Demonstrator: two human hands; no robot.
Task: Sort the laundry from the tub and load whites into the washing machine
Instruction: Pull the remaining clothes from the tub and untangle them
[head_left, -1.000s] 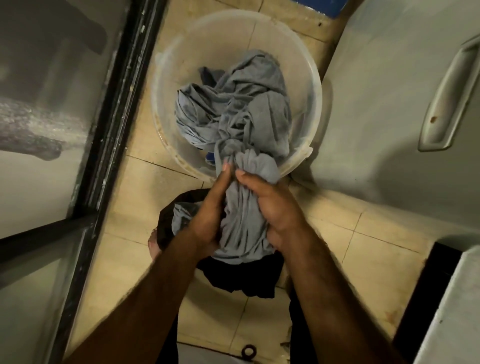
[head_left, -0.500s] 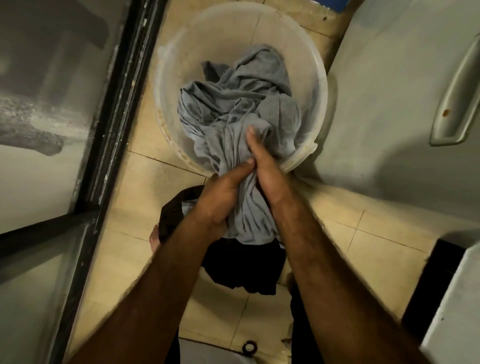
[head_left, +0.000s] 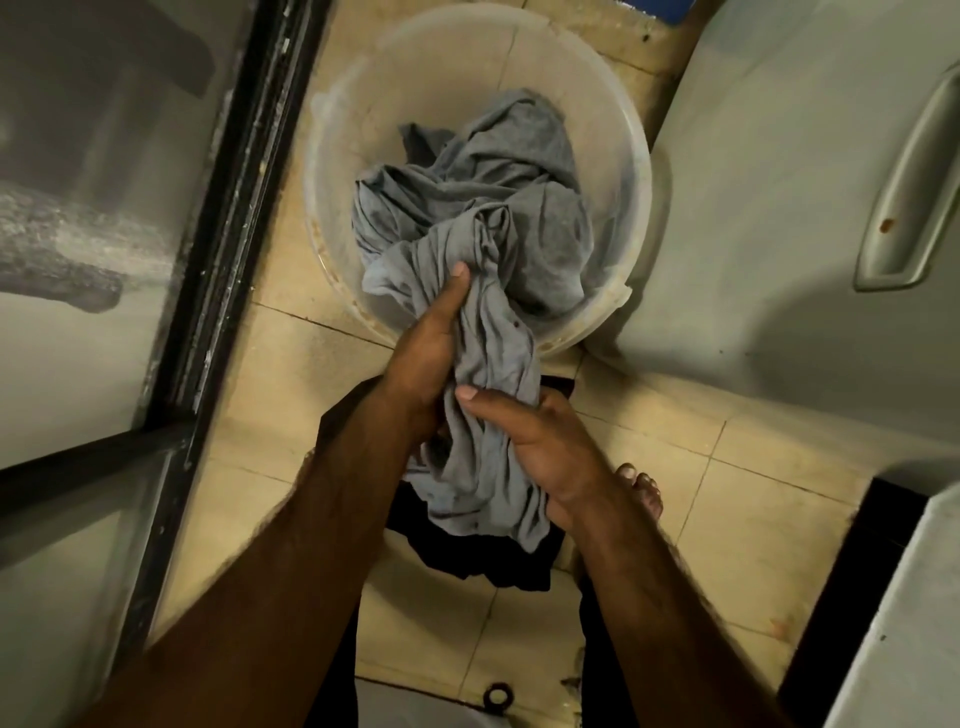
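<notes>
so both hands, left (head_left: 421, 358) & right (head_left: 540, 441), grip crumpled grey cloth (head_left: 493, 364) w/ curled fingers over round translucent tub (head_left: 332, 171)

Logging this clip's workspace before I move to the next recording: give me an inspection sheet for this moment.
Surface: beige tiled floor, with dark joints.
Job's things: translucent tub stands on the floor; grey garment lies partly in it and is drawn over the near rim; dark garment is heaped on the floor below the hands.
Clutter: small black ring on the floor by the bottom edge.
Grips: left hand and right hand both clutch the grey garment, the left nearer the tub.
Cables: nothing seen.
Surroundings: black-framed glass door on the left; white appliance with a handle on the right, type unclear; bare foot beside the dark garment.
</notes>
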